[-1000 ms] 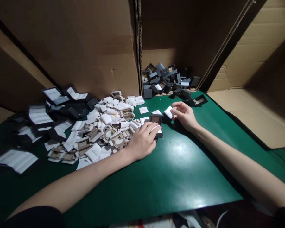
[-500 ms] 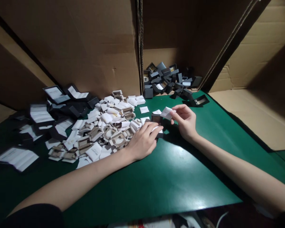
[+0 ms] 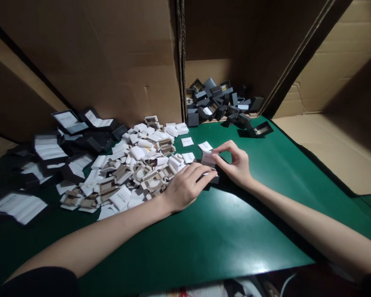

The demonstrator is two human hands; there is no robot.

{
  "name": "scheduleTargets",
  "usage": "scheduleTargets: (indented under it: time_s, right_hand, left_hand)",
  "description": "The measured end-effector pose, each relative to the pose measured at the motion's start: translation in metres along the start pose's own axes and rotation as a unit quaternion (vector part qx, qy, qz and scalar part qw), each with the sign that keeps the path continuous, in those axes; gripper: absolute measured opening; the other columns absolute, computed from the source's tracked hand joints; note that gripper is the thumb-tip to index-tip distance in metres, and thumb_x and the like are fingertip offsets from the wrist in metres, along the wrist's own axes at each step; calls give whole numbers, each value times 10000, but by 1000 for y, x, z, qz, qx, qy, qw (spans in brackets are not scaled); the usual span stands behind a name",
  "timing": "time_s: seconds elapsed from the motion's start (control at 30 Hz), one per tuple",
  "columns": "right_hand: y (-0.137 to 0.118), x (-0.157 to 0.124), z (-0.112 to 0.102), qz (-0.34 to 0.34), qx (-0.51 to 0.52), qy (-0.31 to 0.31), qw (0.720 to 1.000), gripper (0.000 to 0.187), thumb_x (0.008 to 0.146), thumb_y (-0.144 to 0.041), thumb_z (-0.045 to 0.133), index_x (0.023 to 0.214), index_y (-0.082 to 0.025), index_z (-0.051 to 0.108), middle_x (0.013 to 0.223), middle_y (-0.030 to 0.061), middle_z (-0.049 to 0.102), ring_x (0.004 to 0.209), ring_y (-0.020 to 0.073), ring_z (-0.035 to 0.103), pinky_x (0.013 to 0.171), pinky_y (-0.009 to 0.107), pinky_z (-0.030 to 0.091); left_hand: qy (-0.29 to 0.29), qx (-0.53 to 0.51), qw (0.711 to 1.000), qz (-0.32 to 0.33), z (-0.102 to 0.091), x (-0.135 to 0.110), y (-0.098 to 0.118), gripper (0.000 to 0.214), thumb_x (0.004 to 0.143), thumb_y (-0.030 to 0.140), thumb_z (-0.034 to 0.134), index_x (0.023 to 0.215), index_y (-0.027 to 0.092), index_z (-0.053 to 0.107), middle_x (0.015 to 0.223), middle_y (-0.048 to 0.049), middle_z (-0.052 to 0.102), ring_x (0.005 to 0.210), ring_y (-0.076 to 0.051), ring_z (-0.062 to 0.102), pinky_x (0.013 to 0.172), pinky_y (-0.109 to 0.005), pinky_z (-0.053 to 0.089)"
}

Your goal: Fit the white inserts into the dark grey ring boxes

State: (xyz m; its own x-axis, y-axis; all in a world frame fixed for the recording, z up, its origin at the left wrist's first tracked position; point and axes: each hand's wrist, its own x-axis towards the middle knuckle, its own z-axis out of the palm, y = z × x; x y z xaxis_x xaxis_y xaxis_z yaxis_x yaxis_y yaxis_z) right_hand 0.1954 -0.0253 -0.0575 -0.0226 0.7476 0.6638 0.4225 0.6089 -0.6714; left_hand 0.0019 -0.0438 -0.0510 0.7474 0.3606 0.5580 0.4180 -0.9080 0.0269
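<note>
Right hand [image 3: 235,164] has moved left, index arched, touching white card [image 3: 207,156].

Tall cardboard panel [image 3: 111,62] behind green tabletop [image 3: 188,243]; creased cardboard [image 3: 330,152] at right; pale cord [image 3: 286,281] below near edge.

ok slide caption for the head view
Left hand on a dark box, right hand at a white slip, beside heaped white packaging pieces.

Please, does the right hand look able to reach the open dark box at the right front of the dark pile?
Probably yes. Green table lies between the right hand and the open dark box, with nothing visible blocking. However, its fingertips seem occupied with a white slip.
</note>
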Motion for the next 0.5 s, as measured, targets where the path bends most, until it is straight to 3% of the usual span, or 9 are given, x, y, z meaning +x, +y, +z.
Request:
scheduleTargets:
  time_s: [0.13,0.23,0.37,0.5]
  right_hand:
    - [-3,2,-2,-60,-54,-58,995,7,824,-218,603,818,-219,605,812,31,639,830,198,559,784,396,442]
    - [-3,4,-3,-79,-66,-68,992,21,830,-226,596,816,-211,602,943,66,609,944,219,544,841,415,446]
    - [4,6,-3,-40,-51,-65,996,71,858,-252,566,814,-205,596,1045,81,561,1015,217,544,903,416,447]
    - [9,5,-2,8,-2,-102,995,92,873,-283,545,886,-206,593,1030,73,583,986,202,581,855,366,480]
  left_hand:
    - [8,8,1000,3,0,0,0,348,908,72,416,1233,129,527,1095,-111,629,1020,-208,562,855,-381,519]
    - [12,9,1000,5,0,1,0,341,907,71,412,1220,125,536,1097,-113,629,1017,-209,563,860,-380,516]
    - [1,0,1000,3,-2,1,0,348,904,60,396,1208,137,546,1103,-106,629,1021,-212,562,850,-373,518]
    - [1,-1,1000,5,-1,1,0,352,893,44,403,1206,124,542,1109,-106,628,1026,-214,555,847,-370,520]
